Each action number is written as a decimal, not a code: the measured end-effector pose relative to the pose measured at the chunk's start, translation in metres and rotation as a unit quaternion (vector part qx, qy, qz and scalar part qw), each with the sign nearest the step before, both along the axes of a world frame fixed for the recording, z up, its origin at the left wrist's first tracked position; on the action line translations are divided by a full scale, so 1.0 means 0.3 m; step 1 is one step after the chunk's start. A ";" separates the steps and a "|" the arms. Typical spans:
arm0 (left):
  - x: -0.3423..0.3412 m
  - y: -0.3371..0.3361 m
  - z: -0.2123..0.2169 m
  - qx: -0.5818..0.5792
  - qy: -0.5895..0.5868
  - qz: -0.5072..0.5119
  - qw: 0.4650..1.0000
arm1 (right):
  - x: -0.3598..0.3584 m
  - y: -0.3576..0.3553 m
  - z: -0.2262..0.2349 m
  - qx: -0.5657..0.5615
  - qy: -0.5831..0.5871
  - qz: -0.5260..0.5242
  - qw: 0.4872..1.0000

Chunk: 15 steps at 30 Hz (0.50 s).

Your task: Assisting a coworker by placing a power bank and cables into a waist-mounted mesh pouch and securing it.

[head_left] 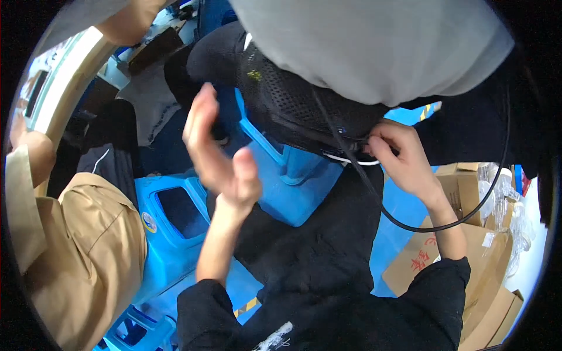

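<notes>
My left hand (218, 153) is raised in the air, fingers stretched and thumb apart, with nothing in it. It is slightly blurred. To the right, my right hand (401, 155) has its thumb and fingers pinched at the lower edge of a black mesh bag (284, 96). What lies between those fingertips is hidden. A white cord or strip (345, 159) runs along the bag's lower edge beside them. From the bag a black cable (404, 225) loops down below my right hand and up the right side. The bag rests against a person in a grey top (380, 47).
A blue plastic stool (153, 202) stands at left, beside a person in a tan garment (93, 245). More blue stools (132, 327) show at lower left. Cardboard boxes (465, 251) and clear plastic items (500, 193) crowd the right side. The floor (404, 199) is blue.
</notes>
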<state>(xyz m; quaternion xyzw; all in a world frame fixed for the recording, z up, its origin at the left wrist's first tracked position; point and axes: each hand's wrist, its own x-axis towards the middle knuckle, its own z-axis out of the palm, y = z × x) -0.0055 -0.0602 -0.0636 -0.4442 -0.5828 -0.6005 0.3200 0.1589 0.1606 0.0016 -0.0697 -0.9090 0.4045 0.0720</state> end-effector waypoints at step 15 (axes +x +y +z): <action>-0.015 0.262 -0.102 0.056 -0.107 0.018 0.992 | -0.030 -0.012 -0.050 0.021 0.126 -0.031 0.991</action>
